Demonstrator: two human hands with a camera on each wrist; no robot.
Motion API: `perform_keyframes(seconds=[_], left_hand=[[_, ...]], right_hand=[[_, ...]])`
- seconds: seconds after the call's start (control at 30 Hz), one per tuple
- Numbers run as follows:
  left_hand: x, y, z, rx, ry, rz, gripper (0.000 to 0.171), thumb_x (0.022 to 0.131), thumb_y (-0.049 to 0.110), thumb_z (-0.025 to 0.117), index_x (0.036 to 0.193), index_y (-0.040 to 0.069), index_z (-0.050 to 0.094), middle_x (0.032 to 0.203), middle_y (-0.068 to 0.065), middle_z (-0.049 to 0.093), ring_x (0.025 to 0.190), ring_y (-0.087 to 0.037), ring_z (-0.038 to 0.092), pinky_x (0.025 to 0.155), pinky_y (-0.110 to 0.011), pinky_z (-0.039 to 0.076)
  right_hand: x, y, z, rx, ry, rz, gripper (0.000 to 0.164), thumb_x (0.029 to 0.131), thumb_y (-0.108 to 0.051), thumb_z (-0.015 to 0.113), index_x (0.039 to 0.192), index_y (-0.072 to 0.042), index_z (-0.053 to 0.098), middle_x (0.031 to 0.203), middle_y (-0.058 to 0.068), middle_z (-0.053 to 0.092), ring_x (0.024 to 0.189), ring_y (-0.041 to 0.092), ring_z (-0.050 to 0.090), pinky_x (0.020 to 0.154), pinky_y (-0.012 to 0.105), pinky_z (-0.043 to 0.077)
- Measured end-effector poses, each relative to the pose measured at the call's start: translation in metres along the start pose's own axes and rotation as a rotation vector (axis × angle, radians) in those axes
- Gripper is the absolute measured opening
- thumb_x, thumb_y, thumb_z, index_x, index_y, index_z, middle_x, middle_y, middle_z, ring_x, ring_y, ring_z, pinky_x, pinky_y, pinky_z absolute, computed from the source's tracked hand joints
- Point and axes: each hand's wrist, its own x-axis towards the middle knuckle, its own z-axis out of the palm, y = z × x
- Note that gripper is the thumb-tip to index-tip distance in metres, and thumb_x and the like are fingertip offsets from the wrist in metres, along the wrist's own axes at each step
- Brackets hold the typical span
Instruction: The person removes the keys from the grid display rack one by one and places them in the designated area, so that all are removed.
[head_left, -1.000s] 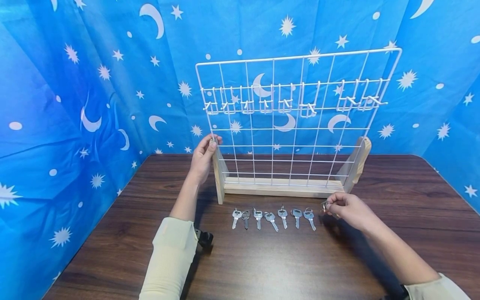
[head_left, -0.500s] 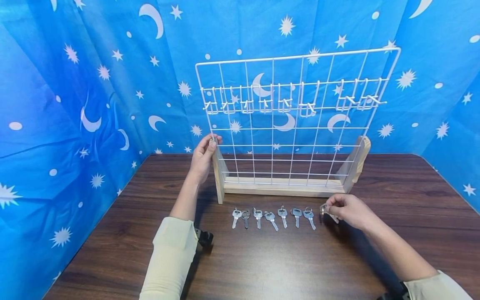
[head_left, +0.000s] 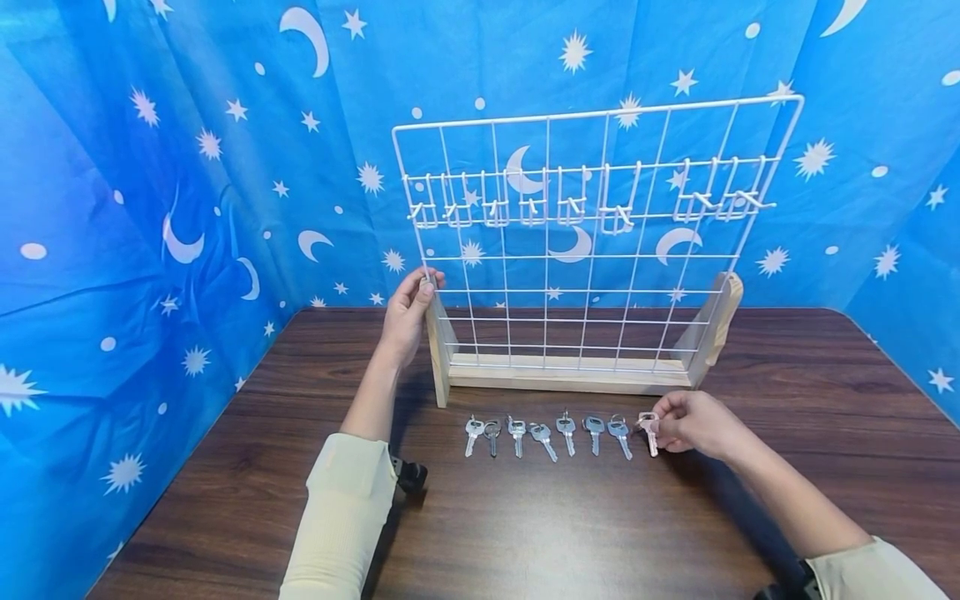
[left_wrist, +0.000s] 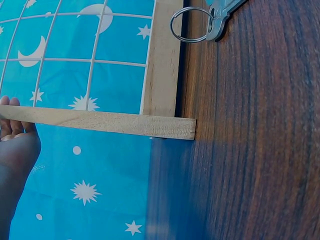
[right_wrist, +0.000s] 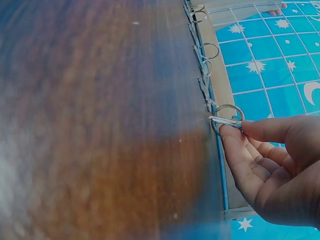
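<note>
My left hand grips the top of the left wooden upright of a white wire grid rack. That hand shows at the left edge of the left wrist view, curled at the upright. Right of the rack's front, my right hand pinches a silver key by the table, blade pointing down. In the right wrist view, thumb and fingertips hold this key with its ring around it. Several more keys, with rings, lie in a row before the rack.
Several white hooks hang along the grid's upper part. A wooden base bar joins the two uprights on the brown table. Behind stands a blue cloth with moons and stars.
The key in my right hand has turned, so its blade now points down and its flat face shows. The left hand has stayed on the upright.
</note>
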Motion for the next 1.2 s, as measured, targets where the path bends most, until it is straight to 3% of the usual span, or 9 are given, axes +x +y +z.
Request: perform_keyframes(seconds=[0.17, 0.33, 0.43, 0.67, 0.8, 0.9, 1.07, 1.2], left_hand=[[-0.0003, 0.0004, 0.0006, -0.003, 0.005, 0.005, 0.021, 0.096, 0.010, 0.048, 0.114, 0.001, 0.052, 0.119, -0.028, 0.050, 0.119, -0.044, 0.040, 0.104, -0.040, 0.032], [0.0001, -0.0002, 0.0001, 0.006, -0.001, 0.002, 0.034, 0.096, 0.011, 0.048, 0.121, -0.012, 0.042, 0.111, -0.007, 0.060, 0.119, -0.043, 0.040, 0.104, -0.039, 0.032], [0.0000, -0.0006, -0.0003, 0.006, 0.000, -0.002, 0.036, 0.095, 0.014, 0.050, 0.120, -0.011, 0.043, 0.106, 0.006, 0.061, 0.119, -0.041, 0.041, 0.103, -0.038, 0.033], [0.0002, -0.0031, -0.0012, -0.007, 0.006, 0.010, 0.038, 0.089, 0.028, 0.058, 0.116, 0.001, 0.052, 0.111, -0.006, 0.060, 0.119, -0.042, 0.042, 0.102, -0.036, 0.034], [0.0007, -0.0026, -0.0009, -0.010, 0.003, 0.009, 0.024, 0.094, 0.019, 0.053, 0.114, 0.005, 0.053, 0.109, 0.000, 0.061, 0.120, -0.048, 0.037, 0.103, -0.036, 0.034], [0.0007, -0.0010, -0.0004, -0.007, 0.001, 0.001, 0.021, 0.096, 0.009, 0.047, 0.115, 0.002, 0.051, 0.106, 0.006, 0.061, 0.121, -0.049, 0.035, 0.103, -0.035, 0.033], [0.0001, 0.0007, 0.0004, 0.010, 0.012, -0.009, 0.030, 0.096, 0.008, 0.047, 0.120, -0.011, 0.044, 0.107, 0.004, 0.060, 0.116, -0.033, 0.047, 0.102, -0.036, 0.034], [0.0000, 0.0009, 0.0011, 0.010, 0.013, -0.009, 0.027, 0.097, 0.005, 0.044, 0.119, -0.010, 0.044, 0.106, 0.004, 0.061, 0.114, -0.029, 0.049, 0.103, -0.037, 0.034]], right_hand=[[0.0009, 0.0007, 0.0019, -0.061, 0.030, -0.003, 0.006, 0.082, 0.006, 0.055, 0.082, 0.011, 0.052, 0.069, 0.006, 0.059, 0.062, 0.018, 0.061, 0.055, 0.030, 0.055], [0.0010, 0.0002, 0.0030, -0.231, 0.082, -0.034, 0.005, 0.082, 0.001, 0.059, 0.079, 0.002, 0.055, 0.063, 0.002, 0.056, 0.056, 0.015, 0.055, 0.047, 0.024, 0.048], [0.0006, -0.0001, 0.0031, -0.320, 0.106, -0.031, 0.007, 0.081, -0.003, 0.061, 0.078, -0.002, 0.056, 0.061, -0.001, 0.054, 0.054, 0.014, 0.052, 0.046, 0.024, 0.043], [-0.0002, 0.0027, 0.0017, -0.435, 0.104, -0.015, 0.011, 0.083, -0.011, 0.063, 0.076, -0.006, 0.056, 0.060, -0.004, 0.050, 0.052, 0.013, 0.049, 0.046, 0.026, 0.039], [-0.0004, 0.0029, 0.0031, -0.459, 0.106, -0.013, 0.012, 0.081, -0.012, 0.065, 0.074, -0.008, 0.056, 0.056, -0.005, 0.048, 0.051, 0.013, 0.048, 0.046, 0.027, 0.038], [-0.0001, 0.0034, 0.0026, -0.472, 0.111, -0.010, 0.013, 0.081, -0.013, 0.065, 0.073, -0.008, 0.056, 0.055, -0.005, 0.048, 0.050, 0.012, 0.048, 0.046, 0.027, 0.037], [0.0010, 0.0039, 0.0023, -0.497, 0.118, 0.011, 0.014, 0.080, -0.015, 0.064, 0.071, -0.010, 0.055, 0.054, -0.005, 0.049, 0.049, 0.012, 0.047, 0.046, 0.027, 0.036], [0.0015, 0.0051, 0.0023, -0.518, 0.136, 0.018, 0.014, 0.077, -0.015, 0.065, 0.069, -0.011, 0.054, 0.052, -0.005, 0.048, 0.048, 0.012, 0.047, 0.046, 0.028, 0.036]])
